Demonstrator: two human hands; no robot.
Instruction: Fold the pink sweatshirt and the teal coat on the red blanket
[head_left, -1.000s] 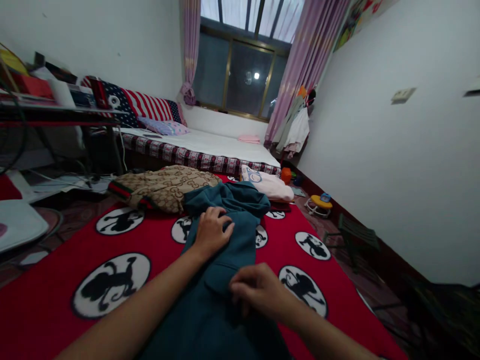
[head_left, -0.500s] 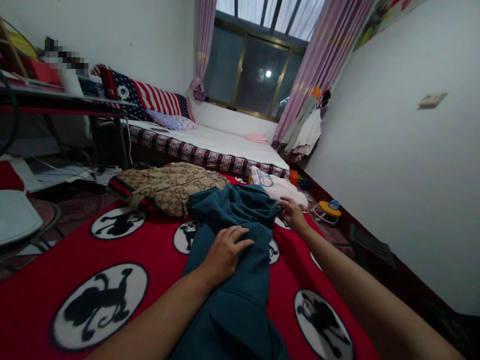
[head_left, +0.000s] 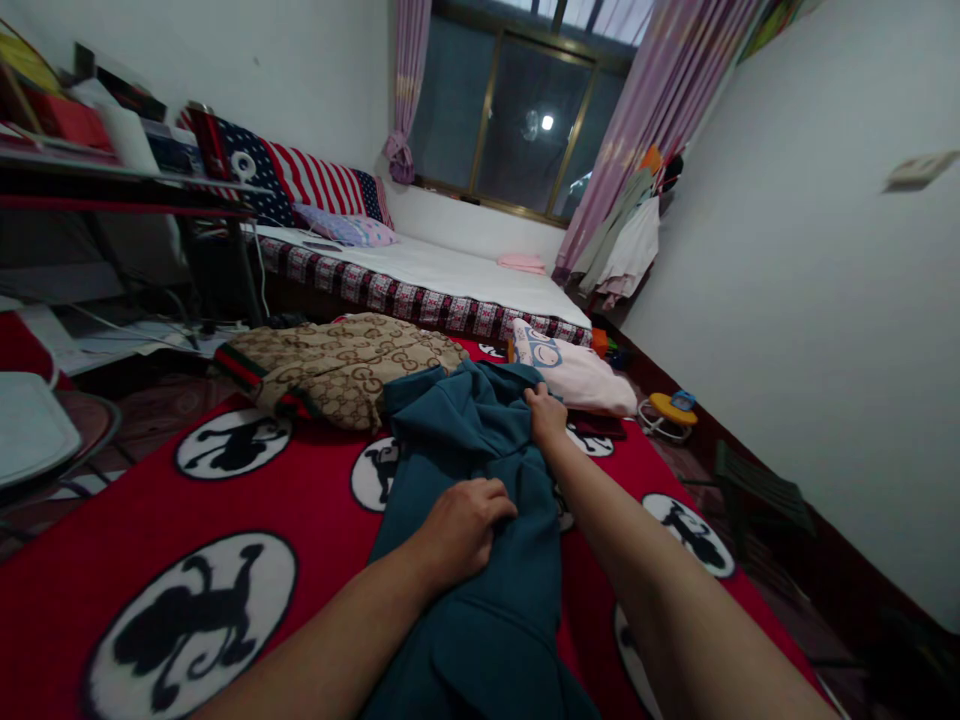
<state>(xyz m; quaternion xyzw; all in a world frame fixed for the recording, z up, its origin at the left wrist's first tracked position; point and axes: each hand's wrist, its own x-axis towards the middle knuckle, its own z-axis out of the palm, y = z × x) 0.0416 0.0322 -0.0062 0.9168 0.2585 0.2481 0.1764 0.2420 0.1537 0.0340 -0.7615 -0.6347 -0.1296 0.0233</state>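
A dark teal garment (head_left: 517, 590) lies lengthwise in front of me, its far end bunched in loose folds. My left hand (head_left: 466, 525) rests on its middle, fingers curled into the cloth. At the far right edge, my right hand (head_left: 546, 412) is closed on the fabric, its fingertips partly hidden. Under the garment spreads a red blanket (head_left: 322, 530) with black figures in white ovals. A tan patterned garment (head_left: 337, 365) with green and red trim lies crumpled beyond on the left. Behind my right hand is a folded pale pink garment (head_left: 581, 375) with a blue print.
A bed with a white top (head_left: 442, 270) stands along the back, below the window. To the left are a cluttered desk (head_left: 187, 195) and a chair (head_left: 34, 420). A yellow stool (head_left: 670, 408) and a dark green folding seat (head_left: 765, 485) stand by the right wall.
My right hand has moved left and inward along the garment's far edge and closed more tightly on it. My left hand's fingers have curled into the cloth. The view has shifted slightly.
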